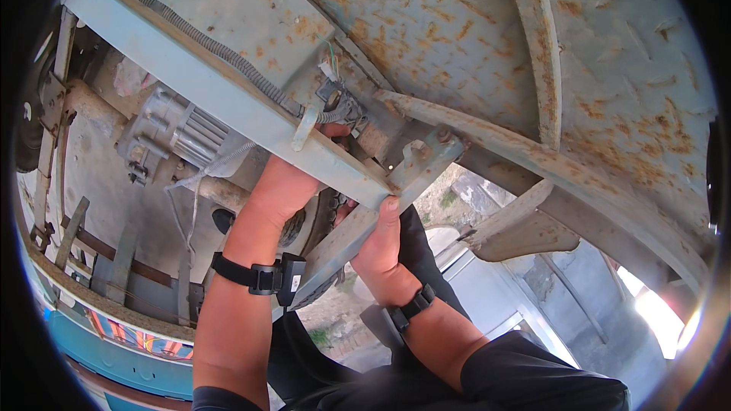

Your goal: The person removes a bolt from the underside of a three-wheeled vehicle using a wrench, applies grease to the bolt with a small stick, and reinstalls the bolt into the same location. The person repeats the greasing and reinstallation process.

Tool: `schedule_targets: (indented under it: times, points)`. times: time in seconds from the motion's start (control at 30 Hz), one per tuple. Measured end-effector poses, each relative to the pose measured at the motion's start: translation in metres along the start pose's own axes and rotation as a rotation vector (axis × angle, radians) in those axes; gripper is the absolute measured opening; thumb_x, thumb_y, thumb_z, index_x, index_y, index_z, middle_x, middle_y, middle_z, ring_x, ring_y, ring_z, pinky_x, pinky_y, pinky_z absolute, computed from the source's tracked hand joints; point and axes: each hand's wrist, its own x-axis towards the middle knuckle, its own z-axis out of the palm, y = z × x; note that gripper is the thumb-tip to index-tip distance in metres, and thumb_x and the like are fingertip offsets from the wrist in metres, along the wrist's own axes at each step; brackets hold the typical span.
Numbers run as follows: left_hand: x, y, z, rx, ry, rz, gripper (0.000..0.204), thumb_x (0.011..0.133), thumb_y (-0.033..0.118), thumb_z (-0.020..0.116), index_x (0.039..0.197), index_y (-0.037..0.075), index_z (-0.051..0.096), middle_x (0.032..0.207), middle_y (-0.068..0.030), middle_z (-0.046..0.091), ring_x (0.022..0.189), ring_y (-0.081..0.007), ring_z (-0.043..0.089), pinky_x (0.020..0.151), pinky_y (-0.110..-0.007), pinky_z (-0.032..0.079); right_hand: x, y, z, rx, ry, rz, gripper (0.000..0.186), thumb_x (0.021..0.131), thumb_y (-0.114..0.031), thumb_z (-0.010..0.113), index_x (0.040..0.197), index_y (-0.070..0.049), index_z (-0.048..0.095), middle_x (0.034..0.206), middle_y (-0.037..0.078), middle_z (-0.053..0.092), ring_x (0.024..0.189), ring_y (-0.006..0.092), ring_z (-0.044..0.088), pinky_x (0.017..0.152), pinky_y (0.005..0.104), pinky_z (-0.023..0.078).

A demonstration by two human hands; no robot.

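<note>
My left hand reaches behind a long pale-painted steel beam; its fingertips show partly beside a wiring connector cluster, and whether they hold anything is hidden. A grey corrugated conduit runs along the beam to those wires. My right hand grips a shorter slanted steel crosspiece where it meets the beam, thumb on the near face and fingers mostly behind. A finned metal motor housing sits left of my left hand, with a pale cable hanging below it.
Rust-spotted metal panels and a curved rib fill the upper right, above a long rusty rail. Frame bars and an axle tube are at the left. A wheel is partly visible beneath; ground shows through gaps.
</note>
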Motion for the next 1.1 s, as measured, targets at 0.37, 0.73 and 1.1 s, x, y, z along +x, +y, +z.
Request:
schedule_targets:
  times: [0.37,0.73,1.1]
  points:
    - [0.004,0.000,0.006,0.292,0.101,-0.035,0.025,0.092,0.016,0.077,0.112,0.004,0.069,0.091,0.0017,0.066,0.081,-0.0083,0.061,0.073,-0.024,0.052,0.001,0.000,0.000,-0.071,-0.002,-0.003,0.084,0.084,-0.080,0.060,0.120,-0.004,0.056,0.093,0.007,0.056,0.076,0.0216,0.061,0.066,0.0360,0.052]
    - [0.003,0.018,0.008,0.481,0.075,-0.164,0.028,0.092,0.012,0.072,0.118,0.004,0.068,0.102,0.0000,0.066,0.089,-0.0087,0.060,0.079,-0.025,0.052,-0.001,-0.002,0.000,-0.098,0.004,0.011,0.089,0.086,-0.079,0.059,0.123,0.001,0.056,0.095,0.010,0.060,0.080,0.0213,0.063,0.070,0.0353,0.052]
    - [-0.004,0.010,-0.003,0.165,-0.050,0.034,0.021,0.095,0.010,0.068,0.115,0.003,0.067,0.106,-0.0015,0.065,0.094,-0.0093,0.059,0.086,-0.026,0.050,-0.002,-0.006,0.005,-0.132,0.002,0.000,0.088,0.089,-0.077,0.056,0.127,0.002,0.056,0.089,0.010,0.065,0.080,0.0191,0.063,0.072,0.0331,0.050]
